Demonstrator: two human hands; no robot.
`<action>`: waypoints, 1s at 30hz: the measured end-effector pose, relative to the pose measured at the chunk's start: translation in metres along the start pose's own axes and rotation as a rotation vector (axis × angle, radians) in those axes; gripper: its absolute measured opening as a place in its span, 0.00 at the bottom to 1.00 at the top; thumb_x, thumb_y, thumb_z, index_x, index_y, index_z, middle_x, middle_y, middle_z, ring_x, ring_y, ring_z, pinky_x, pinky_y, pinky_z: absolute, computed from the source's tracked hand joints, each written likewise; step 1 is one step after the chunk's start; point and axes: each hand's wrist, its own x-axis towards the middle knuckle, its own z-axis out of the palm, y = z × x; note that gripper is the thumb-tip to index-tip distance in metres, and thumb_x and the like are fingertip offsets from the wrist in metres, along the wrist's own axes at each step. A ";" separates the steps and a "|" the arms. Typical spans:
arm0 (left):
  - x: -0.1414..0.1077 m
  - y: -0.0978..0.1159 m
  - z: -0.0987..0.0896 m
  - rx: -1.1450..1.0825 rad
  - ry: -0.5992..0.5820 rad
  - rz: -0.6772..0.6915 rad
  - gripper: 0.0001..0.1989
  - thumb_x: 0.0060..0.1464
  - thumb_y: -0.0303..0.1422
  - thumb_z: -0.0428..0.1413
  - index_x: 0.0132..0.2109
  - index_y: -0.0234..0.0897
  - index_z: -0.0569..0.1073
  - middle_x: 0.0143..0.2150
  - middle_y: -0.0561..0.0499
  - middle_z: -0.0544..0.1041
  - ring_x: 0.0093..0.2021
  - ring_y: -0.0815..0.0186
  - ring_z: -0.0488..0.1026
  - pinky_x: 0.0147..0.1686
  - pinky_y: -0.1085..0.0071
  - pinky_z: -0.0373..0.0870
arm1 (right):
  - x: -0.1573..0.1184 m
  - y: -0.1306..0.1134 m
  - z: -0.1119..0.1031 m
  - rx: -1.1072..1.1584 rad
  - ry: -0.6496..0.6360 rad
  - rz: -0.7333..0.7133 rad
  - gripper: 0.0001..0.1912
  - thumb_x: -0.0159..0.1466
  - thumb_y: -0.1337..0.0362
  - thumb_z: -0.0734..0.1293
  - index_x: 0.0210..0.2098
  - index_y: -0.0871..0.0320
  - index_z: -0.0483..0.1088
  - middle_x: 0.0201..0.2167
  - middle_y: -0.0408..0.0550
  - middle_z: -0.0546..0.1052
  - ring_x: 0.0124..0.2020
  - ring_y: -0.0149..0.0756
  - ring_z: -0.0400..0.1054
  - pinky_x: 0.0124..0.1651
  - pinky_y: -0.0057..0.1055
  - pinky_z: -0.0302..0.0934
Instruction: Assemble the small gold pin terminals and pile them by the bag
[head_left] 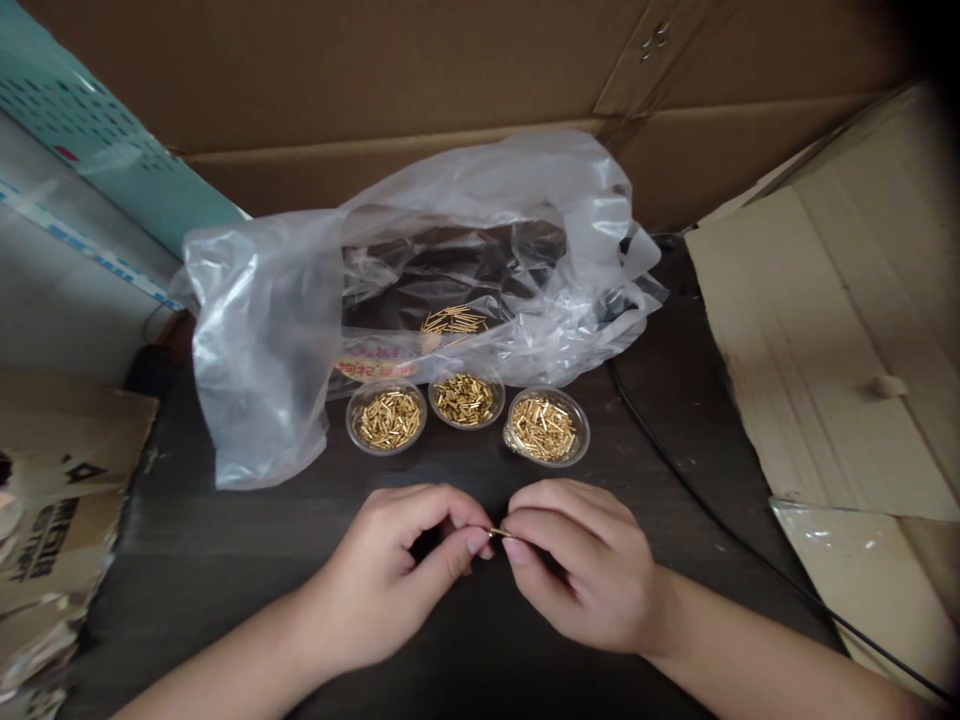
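Near the middle of the dark table, my left hand [401,570] and my right hand [581,560] meet fingertip to fingertip. Between them is a thin golden pin [499,533], pinched at each end by thumb and forefinger. Beyond my hands stand a left clear cup [388,418], a middle clear cup [466,396] and a right clear cup [547,427], each holding small golden metal pieces. Behind the cups lies an open clear plastic bag [262,330] with a loose pile of longer golden pins [452,325] inside.
A cardboard wall [375,80] closes off the back. Cardboard sheets [840,330] stand at the right, and a printed cardboard box [60,520] is at the left. A black cable [697,497] runs across the table's right side.
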 end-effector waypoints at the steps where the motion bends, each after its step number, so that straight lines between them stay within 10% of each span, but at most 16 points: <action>1: 0.000 0.000 0.000 -0.006 0.002 -0.005 0.07 0.67 0.29 0.56 0.39 0.34 0.77 0.30 0.52 0.79 0.30 0.69 0.76 0.33 0.75 0.71 | 0.000 0.000 0.000 0.001 -0.001 -0.002 0.05 0.67 0.73 0.64 0.36 0.59 0.70 0.31 0.47 0.75 0.29 0.32 0.68 0.33 0.32 0.64; 30: -0.001 -0.001 0.001 0.019 -0.036 0.026 0.06 0.65 0.26 0.57 0.39 0.36 0.77 0.32 0.55 0.80 0.33 0.71 0.76 0.36 0.76 0.69 | -0.004 0.001 -0.001 0.025 -0.085 -0.010 0.13 0.65 0.73 0.59 0.24 0.59 0.63 0.23 0.43 0.61 0.25 0.32 0.53 0.29 0.34 0.49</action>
